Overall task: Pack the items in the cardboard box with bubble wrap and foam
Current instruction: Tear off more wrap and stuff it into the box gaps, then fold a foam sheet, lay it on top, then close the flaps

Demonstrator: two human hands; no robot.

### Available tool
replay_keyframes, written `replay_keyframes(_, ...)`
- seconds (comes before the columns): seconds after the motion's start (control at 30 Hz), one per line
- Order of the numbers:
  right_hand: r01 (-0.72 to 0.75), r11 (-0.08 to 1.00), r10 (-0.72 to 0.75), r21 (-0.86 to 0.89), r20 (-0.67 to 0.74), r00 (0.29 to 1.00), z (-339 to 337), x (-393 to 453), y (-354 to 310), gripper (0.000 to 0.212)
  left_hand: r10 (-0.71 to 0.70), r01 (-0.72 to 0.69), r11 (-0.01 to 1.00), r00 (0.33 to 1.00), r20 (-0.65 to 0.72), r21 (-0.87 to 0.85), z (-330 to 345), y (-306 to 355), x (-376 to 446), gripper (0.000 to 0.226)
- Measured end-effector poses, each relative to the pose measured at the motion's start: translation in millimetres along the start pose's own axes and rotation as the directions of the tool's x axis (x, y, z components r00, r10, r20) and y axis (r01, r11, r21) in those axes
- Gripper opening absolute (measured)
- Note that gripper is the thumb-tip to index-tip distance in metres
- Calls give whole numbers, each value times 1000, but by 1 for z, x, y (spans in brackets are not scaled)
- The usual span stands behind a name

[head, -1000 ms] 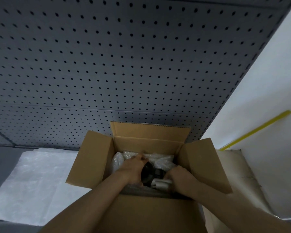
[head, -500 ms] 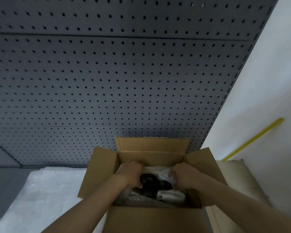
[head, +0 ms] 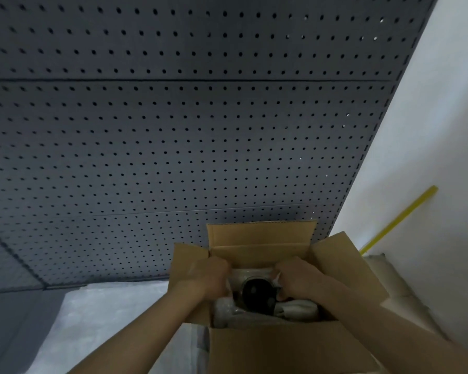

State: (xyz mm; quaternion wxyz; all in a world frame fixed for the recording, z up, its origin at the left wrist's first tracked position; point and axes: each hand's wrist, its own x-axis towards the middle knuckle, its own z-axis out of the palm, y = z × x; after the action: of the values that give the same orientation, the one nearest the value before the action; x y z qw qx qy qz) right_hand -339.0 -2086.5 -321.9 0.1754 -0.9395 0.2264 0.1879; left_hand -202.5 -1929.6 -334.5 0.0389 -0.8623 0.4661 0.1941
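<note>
Cardboard box sits at bottom centre of the head view, all four flaps up, on a pale foam sheet that covers the bench in front of a grey pegboard. Both hands are down inside the box. Left hand is at the left inner wall, fingers curled over the edge of the bubble wrap; it looks like a grip on the wrap, but the fingertips are hidden, so that's a read, not a certainty. Right hand is at the right side, fingers curled and pinching wrap just beside the black round item. Hands are apart, with the black item between them. That item sits in the middle of the box, nested in the wrap; a white wrapped bundle lies just beside it to the right. Motion blur is heavy, so I can't tell what the black item is. Step in hand, my judgement: tucking and folding wrap round the items already loaded, mid-task. Flaps are open and no foam is on top yet. Next move likely calls for pulling the loose wrap over the black item so no bare surface shows, then filling the gaps at the walls before any top layer goes in. Beige padded stuff to the right of the box could be more filler, can't confirm. Yellow strip on the white wall is irrelevant.
</note>
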Motion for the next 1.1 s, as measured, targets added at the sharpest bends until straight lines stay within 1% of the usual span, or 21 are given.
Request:
replay_keyframes(0.07, 8, 1000, -9, -24, -14, 1000, 0, -6, -11, 28, -3, 4, 1000, 999, -38, 27, -3, -6, -11, 18)
replay_keyframes(0.1, 15, 999, -16, -37, -20, 1000, 1, -10, -17, 28, -19, 24, 998, 998, -65, 64, -5, -9, -16, 15)
replay_keyframes(0.17, 26, 998, -28, -51, -34, 999, 2, -18, -29, 41, -32, 55, 991, 983, -180, 119, -8, -14, -29, 21)
replay_keyframes(0.2, 23, 998, -25, -52, -39, 999, 2, -22, -35, 47, -43, 66, 992, 975, -216, 103, -9, -16, -38, 23)
replay_keyframes(0.23, 18, 998, -20, -56, -40, 999, 3, -26, -41, 50, -73, 87, 995, 972, -222, 52, -10, -16, -47, 22)
replay_keyframes(0.3, 31, 997, -34, -74, -36, 999, 3, -33, -52, 44, -129, 133, 991, 977, -170, 10, -11, -18, -65, 17)
replay_keyframes(0.37, 76, 995, -78, -68, -29, 996, 3, -39, -63, 37, -187, 189, 982, 969, -165, 0, -11, -26, -82, 19)
replay_keyframes(0.4, 93, 995, -94, -48, -33, 995, 3, -42, -70, 37, -222, 221, 975, 959, -175, -25, -12, -32, -92, 23)
replay_keyframes(0.5, 126, 992, -125, 5, -47, 991, 5, -47, -92, 35, -245, 235, 969, 952, -182, -76, -8, -54, -125, 30)
replay_keyframes(0.6, 162, 987, -161, 9, -43, 986, 11, -51, -124, 37, -285, 263, 956, 940, -188, -133, 0, -81, -157, 43)
replay_keyframes(0.67, 192, 981, -192, -4, -45, 980, 17, -53, -150, 37, -316, 286, 942, 932, -180, -176, 6, -102, -174, 45)
replay_keyframes(0.77, 244, 970, -244, -12, -26, 969, 30, -49, -191, 40, -353, 322, 927, 923, -151, -193, 16, -136, -194, 45)
replay_keyframes(0.83, 258, 966, -258, -7, -12, 966, 40, -43, -220, 47, -364, 331, 920, 920, -146, -211, 23, -161, -203, 45)
replay_keyframes(0.9, 235, 972, -235, 17, -1, 972, 52, -35, -248, 51, -353, 324, 925, 927, -131, -199, 28, -189, -209, 45)
replay_keyframes(1.1, 148, 988, -151, 46, 47, 987, 91, -9, -317, 50, -285, 272, 952, 956, -75, -143, 49, -271, -217, 47)
